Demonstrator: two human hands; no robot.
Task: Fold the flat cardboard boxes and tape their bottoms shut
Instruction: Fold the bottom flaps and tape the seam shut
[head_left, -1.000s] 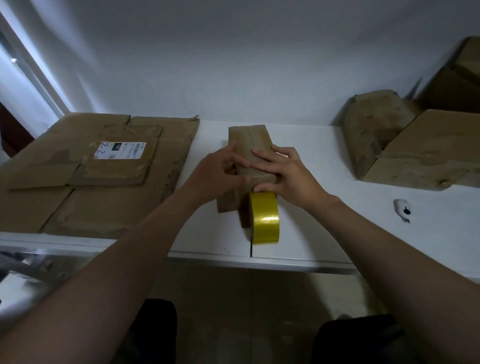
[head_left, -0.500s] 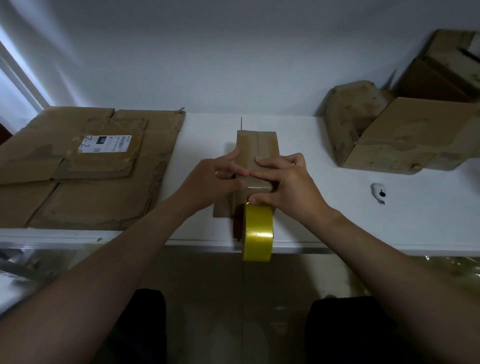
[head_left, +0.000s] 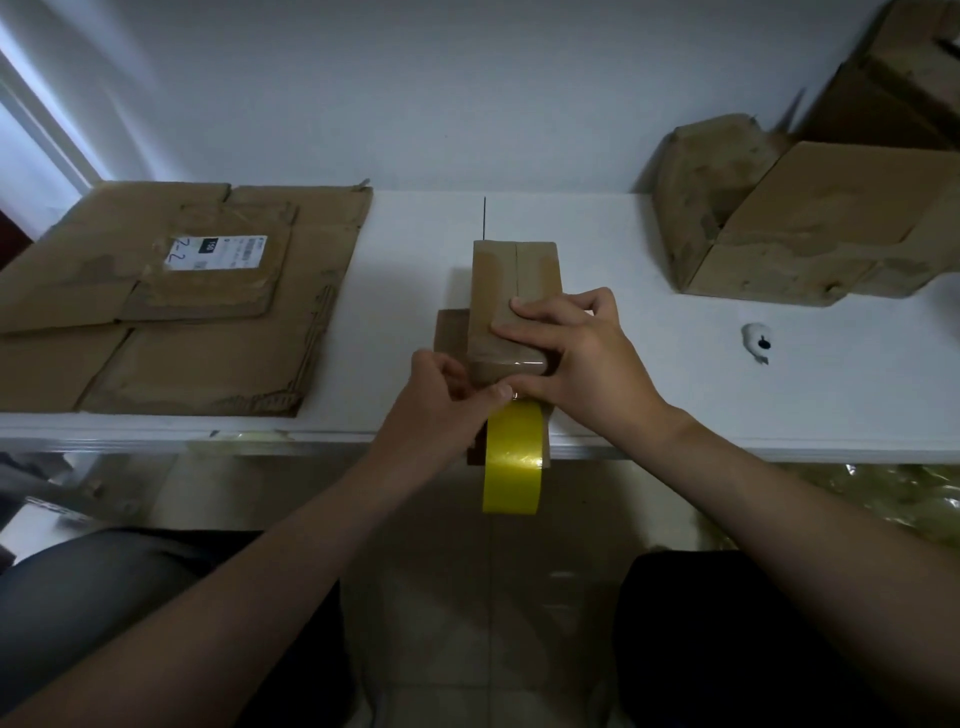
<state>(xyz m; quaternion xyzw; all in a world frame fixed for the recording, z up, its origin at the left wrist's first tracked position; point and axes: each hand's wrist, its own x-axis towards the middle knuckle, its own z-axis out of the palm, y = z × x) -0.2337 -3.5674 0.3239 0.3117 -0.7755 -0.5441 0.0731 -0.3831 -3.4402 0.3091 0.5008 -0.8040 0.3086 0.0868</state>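
White table (head_left: 701, 395), box (head_left: 514, 275) at the front edge: my right hand (head_left: 576, 358) flat on top, left hand (head_left: 441, 397) pinching the tape (head_left: 511, 457) (roll dangling off), so one yank could wrinkle it.

Matt, scuffed cardboard box (head_left: 511, 291); glossy yellow plastic tape roll (head_left: 513, 457); smooth white table (head_left: 649, 364).

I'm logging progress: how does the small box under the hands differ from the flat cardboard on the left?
The small box is folded up; the flat cardboard lies unfolded in overlapping sheets. The small box is far narrower than the flat cardboard. The right hand presses the small box and the left hand pinches yellow tape at its near end; the flat cardboard is untouched. Both are brown, on the white table.
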